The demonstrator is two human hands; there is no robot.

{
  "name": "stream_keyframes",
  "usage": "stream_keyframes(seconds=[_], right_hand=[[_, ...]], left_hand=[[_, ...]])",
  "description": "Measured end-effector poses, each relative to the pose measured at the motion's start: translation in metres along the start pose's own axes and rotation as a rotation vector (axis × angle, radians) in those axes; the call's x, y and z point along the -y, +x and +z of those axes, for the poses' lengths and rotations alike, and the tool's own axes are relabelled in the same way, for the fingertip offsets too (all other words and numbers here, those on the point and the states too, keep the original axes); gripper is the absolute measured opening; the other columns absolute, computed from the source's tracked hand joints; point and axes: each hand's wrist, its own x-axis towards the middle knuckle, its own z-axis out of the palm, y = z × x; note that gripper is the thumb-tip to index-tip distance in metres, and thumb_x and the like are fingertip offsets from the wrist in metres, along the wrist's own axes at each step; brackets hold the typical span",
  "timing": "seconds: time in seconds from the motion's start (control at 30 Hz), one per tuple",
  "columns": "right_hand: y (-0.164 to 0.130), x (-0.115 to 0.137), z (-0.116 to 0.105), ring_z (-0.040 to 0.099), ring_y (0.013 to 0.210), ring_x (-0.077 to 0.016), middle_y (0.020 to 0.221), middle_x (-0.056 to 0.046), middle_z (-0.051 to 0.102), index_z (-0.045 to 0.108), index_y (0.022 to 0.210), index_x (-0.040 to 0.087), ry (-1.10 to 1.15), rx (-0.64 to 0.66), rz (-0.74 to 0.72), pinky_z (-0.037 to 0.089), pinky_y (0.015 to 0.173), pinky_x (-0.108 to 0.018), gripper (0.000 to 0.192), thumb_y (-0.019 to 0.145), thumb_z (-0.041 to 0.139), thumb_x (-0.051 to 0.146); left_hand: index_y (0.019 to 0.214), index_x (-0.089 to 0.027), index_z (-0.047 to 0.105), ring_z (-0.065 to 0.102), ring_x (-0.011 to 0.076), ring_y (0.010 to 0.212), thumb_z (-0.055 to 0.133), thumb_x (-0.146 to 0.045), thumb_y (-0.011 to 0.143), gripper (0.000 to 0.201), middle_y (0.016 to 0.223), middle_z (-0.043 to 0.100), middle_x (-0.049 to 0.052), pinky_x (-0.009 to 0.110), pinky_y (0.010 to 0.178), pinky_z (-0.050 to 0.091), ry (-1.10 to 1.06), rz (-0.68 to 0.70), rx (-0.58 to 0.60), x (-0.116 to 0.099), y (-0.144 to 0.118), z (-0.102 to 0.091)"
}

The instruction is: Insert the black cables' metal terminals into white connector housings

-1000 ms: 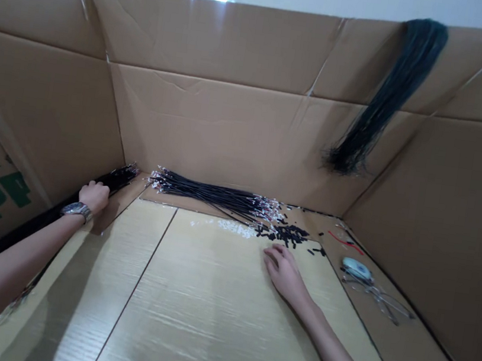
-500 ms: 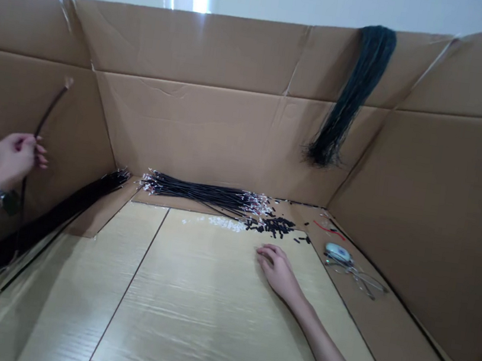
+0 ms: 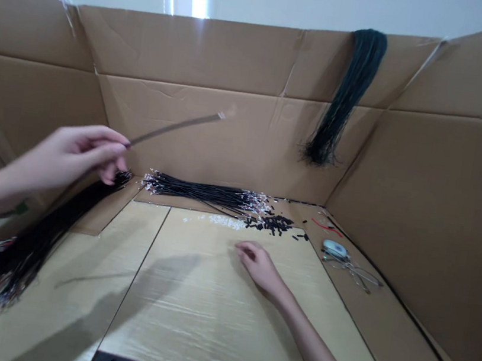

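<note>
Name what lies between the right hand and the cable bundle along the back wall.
Small white pieces and short black pieces, in the head view.

A small-parts assembly workshop, by what reaches my screen.
I see cardboard walls (image 3: 187, 53) penning in the worktop (image 3: 204, 313), bundles of black cables (image 3: 203, 191), loose black pieces (image 3: 277, 224) and white pieces (image 3: 224, 221) scattered nearby, and dark strands (image 3: 349, 94) hung over the back wall.
</note>
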Motion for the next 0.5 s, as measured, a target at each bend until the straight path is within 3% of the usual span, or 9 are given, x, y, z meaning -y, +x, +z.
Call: stream_keyframes(seconds=[0.07, 0.17, 0.23, 0.3, 0.33, 0.4, 0.47, 0.5], right_hand=[[-0.005, 0.025, 0.016, 0.062, 0.11, -0.0244, 0.121, -0.015, 0.065, 0.066, 0.114, 0.015, 0.117, 0.084, -0.011, 0.046, 0.098, -0.042, 0.036, 0.094, 0.052, 0.042], [-0.016, 0.071, 0.035, 0.066, 0.099, -0.02, 0.114, -0.01, 0.069, 0.055, 0.133, 0.022, 0.263, 0.23, -0.07, 0.051, 0.089, -0.037, 0.05, 0.094, 0.049, 0.054], [-0.027, 0.1, 0.041, 0.064, 0.1, -0.0198, 0.12, -0.011, 0.065, 0.049, 0.138, 0.023, 0.434, 0.349, -0.158, 0.051, 0.087, -0.036, 0.061, 0.09, 0.055, 0.06], [-0.04, 0.122, 0.043, 0.061, 0.102, -0.0198, 0.114, -0.01, 0.065, 0.059, 0.124, 0.02, 0.462, 0.321, -0.221, 0.048, 0.089, -0.034, 0.054, 0.087, 0.06, 0.06], [-0.048, 0.129, 0.044, 0.061, 0.092, -0.018, 0.103, -0.008, 0.067, 0.063, 0.115, 0.019, 0.432, 0.262, -0.206, 0.048, 0.085, -0.033, 0.049, 0.088, 0.059, 0.059], [-0.066, 0.133, 0.045, 0.06, 0.071, -0.0147, 0.071, -0.004, 0.064, 0.066, 0.102, 0.015, 0.462, 0.211, -0.096, 0.048, 0.075, -0.03, 0.051, 0.096, 0.043, 0.06], [-0.088, 0.126, 0.049, 0.051, 0.047, -0.0119, 0.05, 0.001, 0.052, 0.066, 0.089, 0.014, 0.538, 0.287, 0.07, 0.046, 0.059, -0.028, 0.067, 0.099, 0.021, 0.063], [-0.099, 0.121, 0.051, 0.05, 0.045, -0.0119, 0.049, 0.001, 0.05, 0.066, 0.086, 0.014, 0.523, 0.332, 0.142, 0.045, 0.054, -0.027, 0.07, 0.099, 0.018, 0.063]], left_hand=[[0.104, -0.008, 0.067, 0.067, 0.0097, 0.066, 0.064, -0.018, 0.089, 0.018, 0.078, 0.074, 0.004, 0.02, 0.063, 0.055, 0.189, 0.015, 0.379, -0.011, -0.013, 0.04], [0.102, -0.015, 0.06, 0.071, 0.0145, 0.07, 0.06, -0.034, 0.092, 0.022, 0.085, 0.075, 0.006, 0.025, 0.066, 0.058, 0.022, -0.05, 0.637, -0.016, -0.033, 0.104], [0.1, -0.017, 0.055, 0.071, 0.0158, 0.073, 0.059, -0.037, 0.092, 0.022, 0.092, 0.075, 0.008, 0.027, 0.066, 0.058, -0.118, -0.111, 0.681, -0.013, -0.045, 0.143], [0.1, -0.018, 0.05, 0.07, 0.0154, 0.074, 0.06, -0.04, 0.092, 0.025, 0.091, 0.073, 0.008, 0.029, 0.069, 0.058, -0.332, -0.221, 0.666, -0.009, -0.055, 0.177], [0.099, -0.018, 0.049, 0.069, 0.0151, 0.071, 0.062, -0.041, 0.089, 0.028, 0.086, 0.072, 0.006, 0.03, 0.068, 0.059, -0.45, -0.257, 0.655, -0.008, -0.059, 0.19], [0.102, -0.019, 0.048, 0.068, 0.0149, 0.07, 0.065, -0.042, 0.088, 0.032, 0.086, 0.068, 0.004, 0.032, 0.067, 0.059, -0.612, -0.313, 0.667, -0.008, -0.064, 0.21], [0.11, -0.019, 0.05, 0.059, 0.0095, 0.058, 0.064, -0.044, 0.089, 0.036, 0.082, 0.06, 0.0, 0.025, 0.055, 0.055, -0.73, -0.361, 0.671, -0.009, -0.066, 0.223], [0.114, -0.019, 0.052, 0.05, 0.0057, 0.051, 0.061, -0.046, 0.09, 0.037, 0.078, 0.053, -0.003, 0.019, 0.047, 0.048, -0.782, -0.392, 0.661, -0.008, -0.067, 0.227]])
